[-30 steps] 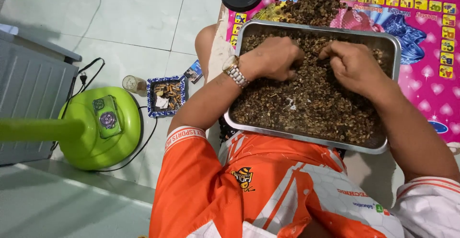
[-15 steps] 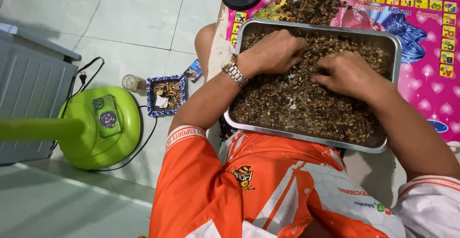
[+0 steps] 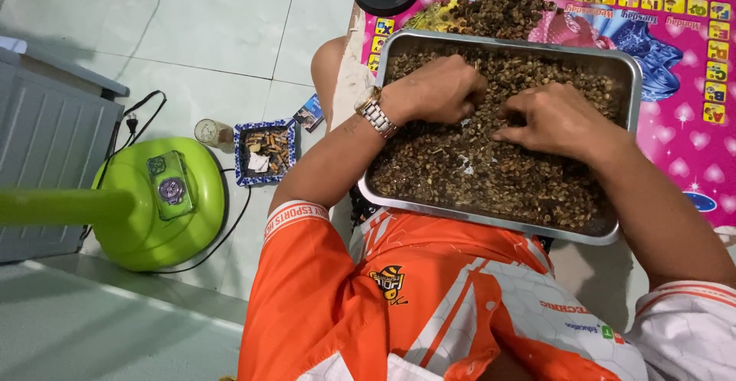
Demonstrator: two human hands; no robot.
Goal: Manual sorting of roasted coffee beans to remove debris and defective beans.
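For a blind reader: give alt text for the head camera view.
Both hands, left hand and right hand, dig into brown beans filling a metal tray on the person's lap. An ashtray and a green fan base sit on the tiled floor.

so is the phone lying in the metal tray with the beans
No, the phone lies on the green fan base on the floor, well apart from the metal tray.

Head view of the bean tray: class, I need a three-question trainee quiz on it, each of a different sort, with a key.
1. True or false: both hands rest in the metal tray.
2. Which wrist bears the watch?
3. The ashtray lies: A) on the pink mat; B) on the tiled floor; C) in the tray.

Key: 1 true, left hand and right hand lie on the brown beans; 2 left; 3 B.
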